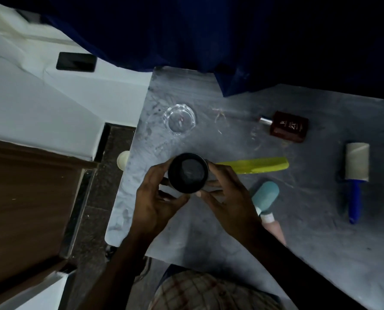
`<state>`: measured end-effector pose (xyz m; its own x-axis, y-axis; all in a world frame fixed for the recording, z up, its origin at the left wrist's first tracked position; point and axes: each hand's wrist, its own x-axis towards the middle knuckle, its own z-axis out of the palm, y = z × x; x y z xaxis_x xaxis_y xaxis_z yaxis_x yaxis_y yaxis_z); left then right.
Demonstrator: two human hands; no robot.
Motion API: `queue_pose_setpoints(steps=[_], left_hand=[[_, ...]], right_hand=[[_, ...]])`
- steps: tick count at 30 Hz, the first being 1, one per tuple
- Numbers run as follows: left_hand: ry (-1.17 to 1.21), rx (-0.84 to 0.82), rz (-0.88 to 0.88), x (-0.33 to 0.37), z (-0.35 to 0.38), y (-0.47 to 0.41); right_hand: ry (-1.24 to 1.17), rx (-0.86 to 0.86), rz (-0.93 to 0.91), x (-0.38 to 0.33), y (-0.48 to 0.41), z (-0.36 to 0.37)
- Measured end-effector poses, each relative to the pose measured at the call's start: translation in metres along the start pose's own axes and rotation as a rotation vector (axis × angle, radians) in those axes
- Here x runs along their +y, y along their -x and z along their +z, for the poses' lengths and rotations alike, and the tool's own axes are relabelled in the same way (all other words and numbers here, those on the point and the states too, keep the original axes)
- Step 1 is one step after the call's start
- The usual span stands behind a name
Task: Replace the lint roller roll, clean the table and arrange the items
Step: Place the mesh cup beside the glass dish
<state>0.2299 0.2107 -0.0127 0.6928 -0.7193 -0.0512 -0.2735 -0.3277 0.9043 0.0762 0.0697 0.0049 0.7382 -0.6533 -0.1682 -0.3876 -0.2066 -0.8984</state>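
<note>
- Both hands hold a dark cylinder (188, 173) above the near left part of the grey table (209, 242); it is seen end-on, with a black rim and a greyish face.
- The left hand (157, 198) curls round its left side, thumb under the lower edge.
- The right hand (226, 193) grips the right side, fingers bent round it.
- The lint roller (355, 173) lies flat near the table's right edge, well apart from the hands, with its pale roll (357, 161) pointing away and its blue handle (354, 198) toward the person.
- A yellow comb (260, 167) lies just beyond the right hand.
- A tube (266, 199) with a teal cap lies beside the right wrist, partly hidden by the arm.
- A brown bottle (288, 126) lies on its side farther back.
- A clear glass dish (179, 119) stands beyond the cylinder.
- Thin threads (219, 115) are scattered between dish and bottle.
- A black phone (76, 61) lies on the white bed (41, 97) at the left.
</note>
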Motion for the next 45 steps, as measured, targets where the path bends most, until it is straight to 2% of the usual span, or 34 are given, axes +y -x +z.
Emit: queue_pose_setpoints(steps=[13, 34, 45], left_hand=[[0.021, -0.047, -0.001, -0.049, -0.014, -0.075], [0.023, -0.002, -0.048, -0.073, -0.019, -0.078], [-0.008, 0.025, -0.016, -0.075, -0.020, -0.079]], right_hand=[[-0.036, 0.060, 0.043, 0.012, -0.072, 0.051], [-0.029, 0.052, 0.080, 0.012, -0.082, 0.071], [0.115, 0.107, 0.021, 0.014, -0.090, 0.074]])
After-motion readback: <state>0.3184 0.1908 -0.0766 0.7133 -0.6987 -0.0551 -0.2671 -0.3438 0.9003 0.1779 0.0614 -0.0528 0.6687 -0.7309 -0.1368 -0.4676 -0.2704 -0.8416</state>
